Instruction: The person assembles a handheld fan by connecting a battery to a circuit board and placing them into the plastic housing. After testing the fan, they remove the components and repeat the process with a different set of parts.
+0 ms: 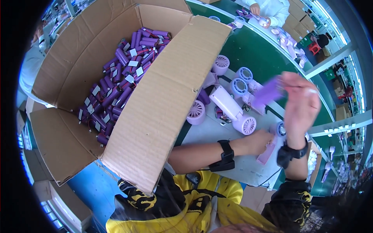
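My right hand [301, 103] is raised over the right side of the work surface, its fingers closed on a purple battery [268, 92] that is smeared by motion. Below it, my left hand [256, 143] grips a lilac handheld fan shell [267, 152], whose handle points toward me. Just beyond my left hand lies a complete-looking lilac handheld fan [229, 106] with a slatted round head. Around it are more fan pieces, including a round slatted head [196, 112] and a ring-shaped head [238, 87]. Small wired parts [222, 115] lie among them.
A large open cardboard box [155, 101] fills the left, holding many purple batteries [116, 87] with white tags and red wires. Its flap overhangs the grey work surface [202, 136]. A smaller box [314, 163] stands at right. Across the green bench, another person's hands [255, 9] handle parts.
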Motion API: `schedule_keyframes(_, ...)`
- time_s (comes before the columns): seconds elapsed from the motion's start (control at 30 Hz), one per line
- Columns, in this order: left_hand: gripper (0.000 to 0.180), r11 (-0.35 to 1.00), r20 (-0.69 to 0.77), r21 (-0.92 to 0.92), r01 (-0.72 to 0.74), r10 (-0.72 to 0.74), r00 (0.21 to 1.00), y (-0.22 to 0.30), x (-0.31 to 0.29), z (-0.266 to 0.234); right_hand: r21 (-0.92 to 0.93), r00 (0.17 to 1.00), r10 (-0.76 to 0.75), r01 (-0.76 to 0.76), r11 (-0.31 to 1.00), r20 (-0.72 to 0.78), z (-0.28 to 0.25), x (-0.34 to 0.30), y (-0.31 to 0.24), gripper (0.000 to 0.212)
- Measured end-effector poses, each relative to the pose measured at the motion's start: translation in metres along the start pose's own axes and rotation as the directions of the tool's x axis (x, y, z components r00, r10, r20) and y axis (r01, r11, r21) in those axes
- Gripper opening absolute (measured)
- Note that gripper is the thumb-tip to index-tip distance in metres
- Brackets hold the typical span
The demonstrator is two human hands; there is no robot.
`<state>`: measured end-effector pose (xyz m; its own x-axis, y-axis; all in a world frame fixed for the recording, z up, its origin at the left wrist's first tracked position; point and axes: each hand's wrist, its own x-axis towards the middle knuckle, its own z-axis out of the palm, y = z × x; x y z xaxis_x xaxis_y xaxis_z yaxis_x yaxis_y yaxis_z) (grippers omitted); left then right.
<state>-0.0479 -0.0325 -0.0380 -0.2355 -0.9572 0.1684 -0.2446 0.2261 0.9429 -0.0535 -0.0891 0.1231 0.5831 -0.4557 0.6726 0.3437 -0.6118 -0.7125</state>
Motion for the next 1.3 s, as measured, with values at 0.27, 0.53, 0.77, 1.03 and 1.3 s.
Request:
schedule_keyframes(0.27, 0.026, 0.998, -0.009, -0.004, -0.07, 0.07, 0.997, 0.004, -0.005, -0.012, 0.347, 0.825, 0.548, -0.478, 0.807, -0.138, -0.099, -0.087, -0.017, 0.021)
schedule_keyframes(0.53, 0.027, 0.984, -0.088, 0.153, -0.094, 0.109, 0.99, -0.001, -0.02, -0.025, -0.461, 0.743, 0.664, -0.618, 0.637, -0.078, -0.1, -0.164, 0.01, 0.007)
schedule_keyframes(0.77, 0.03, 0.989, -0.008, 0.141, -0.047, 0.048, 0.999, 0.019, -0.025, -0.046, -0.596, 0.918, 0.396, -0.331, 0.732, -0.023, -0.07, -0.173, 0.021, 0.018)
schedule_keyframes(1.03, 0.031, 0.993, 0.026, 0.106, 0.057, -0.06, 0.998, 0.028, -0.031, -0.053, -0.626, 0.93, 0.366, -0.284, 0.727, 0.003, -0.06, -0.173, 0.021, 0.022)
schedule_keyframes(1.3, 0.029, 0.991, 0.039, 0.115, 0.066, -0.071, 0.997, 0.033, -0.031, -0.056, -0.592, 0.928, 0.372, -0.293, 0.751, 0.012, -0.061, -0.173, 0.019, 0.019)
